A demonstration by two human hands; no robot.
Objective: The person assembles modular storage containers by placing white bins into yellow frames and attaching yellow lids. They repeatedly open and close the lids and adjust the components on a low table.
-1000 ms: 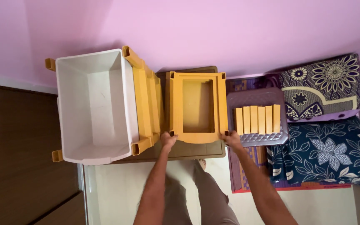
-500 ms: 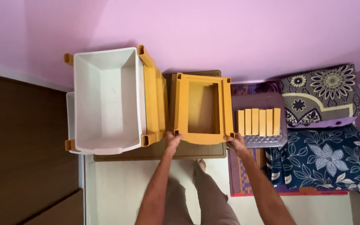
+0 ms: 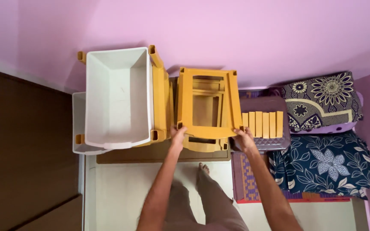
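We grip a yellow plastic rack frame (image 3: 208,102) at its two near corners: our left hand (image 3: 178,134) clasps the near-left corner post socket and our right hand (image 3: 244,137) clasps the near-right one, fingers curled round the rim. Holding it at both corners keeps the open rectangle level, and it sits a little raised and off-line above a second yellow frame (image 3: 205,144), whose near edge shows beneath it. Both lie over a brown board (image 3: 129,156) on the floor, close to the pink wall (image 3: 219,30). Just beside the frame's left edge stands a white plastic bin (image 3: 118,98) seated in another yellow frame (image 3: 161,96), with a second white bin (image 3: 79,128) peeking out at its left. At the frame's right edge a grey perforated tray (image 3: 264,143) carries a row of short yellow posts (image 3: 262,124), laid side by side. Beyond it lie patterned cushions (image 3: 326,128). Our bare foot (image 3: 203,169) shows on the pale floor below
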